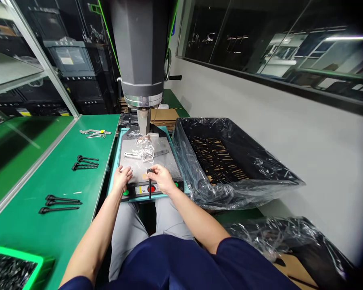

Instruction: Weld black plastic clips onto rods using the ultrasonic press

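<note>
A black rod with a thick round head (150, 189) hangs downward from my right hand (161, 178), its head pinched between thumb and fingers. My left hand (122, 179) is over the near left part of the machine's metal bed (130, 171), close to the green button (126, 192). Its fingers are loosely bent and apart, and nothing shows in them. Beyond both hands, a metal fixture (133, 155) wrapped in clear film lies under the press head (144, 121). A red button (151, 189) sits partly behind the hanging rod.
More black rods lie in two groups (85, 165) (62, 203) on the green table at left, with pliers (95, 132) farther back. A film-lined bin (193, 189) with many rods stands right. A green-rimmed crate (39, 266) is near left; another film-covered box (290, 233) is lower right.
</note>
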Demonstrator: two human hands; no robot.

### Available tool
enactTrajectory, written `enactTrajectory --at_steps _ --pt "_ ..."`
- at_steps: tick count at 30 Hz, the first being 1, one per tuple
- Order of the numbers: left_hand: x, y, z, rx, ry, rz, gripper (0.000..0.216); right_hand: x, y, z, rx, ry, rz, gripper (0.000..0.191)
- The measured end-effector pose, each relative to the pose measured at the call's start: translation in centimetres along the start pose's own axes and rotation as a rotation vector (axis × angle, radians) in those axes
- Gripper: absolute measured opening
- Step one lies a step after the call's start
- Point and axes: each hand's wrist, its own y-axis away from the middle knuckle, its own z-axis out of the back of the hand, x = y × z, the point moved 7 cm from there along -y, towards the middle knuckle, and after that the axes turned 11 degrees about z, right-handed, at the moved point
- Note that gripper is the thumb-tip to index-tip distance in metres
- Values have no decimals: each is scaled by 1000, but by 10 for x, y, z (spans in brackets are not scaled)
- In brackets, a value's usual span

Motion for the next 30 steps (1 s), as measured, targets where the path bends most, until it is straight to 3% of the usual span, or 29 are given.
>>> enactTrajectory --at_steps 2,3,7,9,14,17,23,25,27,30 --pt "4 14 14 -74 -21 -83 59 -1 -5 -1 -40 -83 -52 53" --pt "7 23 18 -49 -46 -118 57 -3 -7 -2 -61 -117 -74 55" --pt "34 72 3 413 -300 -56 48 -11 -9 -7 -114 -134 -94 55" --pt "44 97 -2 555 -415 -56 42 -17 -8 -15 -109 -92 -109 54" --pt "48 118 10 505 -354 -67 28 -32 2 -50 46 41 -182 50" --pt "46 109 47 329 -273 -102 30 -35 6 -59 118 109 -176 54" --pt "22 77 203 -464 -140 -218 34 -49 20 -39 198 161 -249 54" --pt "14 69 243 -676 -161 -196 36 -57 28 -32 232 165 -291 55" --pt "7 59 268 -796 -181 -160 39 -63 38 -28 254 161 -324 55" --pt "-1 45 281 -845 -204 -119 39 -64 49 -25 278 153 -331 53"
